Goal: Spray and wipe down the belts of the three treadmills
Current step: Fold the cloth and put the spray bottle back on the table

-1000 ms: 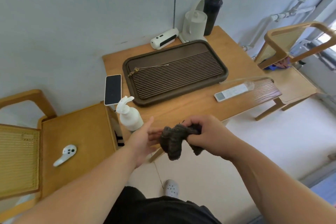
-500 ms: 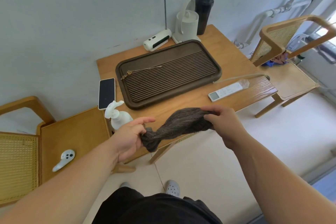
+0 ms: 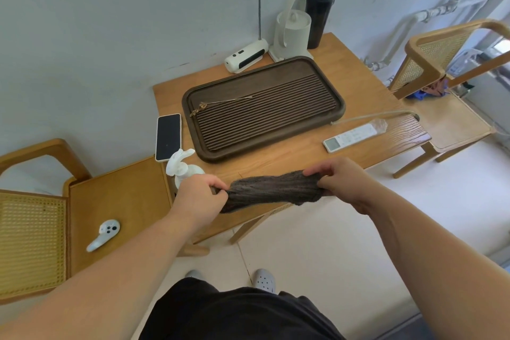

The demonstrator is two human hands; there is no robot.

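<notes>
- Dark knitted cloth held stretched out level in the air, just above the near edge of the tabletop; bunched and ropy through the middle rather than flat.
- Left hand gripping the cloth's left end, fingers curled tightly round a gathered wad.
- Right hand pinching the right end between thumb and fingertips, a narrow hold on a fold of fabric.
- White spray bottle standing upright at the tabletop's near-left corner, just behind the left hand, partly hidden by it and untouched.
- No treadmill anywhere in view; judging by that, very early in the task, with the step in hand being to ready the cloth.
- To do it well: shift both grips from wads to corners, draw apart evenly to open the weave, then fold into a flat pad for a broad wiping face.
- Worth keeping the left wrist clear of the bottle's nozzle to avoid tipping it off the edge.
- Probably next: cloth into one hand, bottle into the other.
- Further out on the tabletop: phone and ridged tea tray behind the bottle, remote control to the right.
- On the left chair, a white handheld controller.
</notes>
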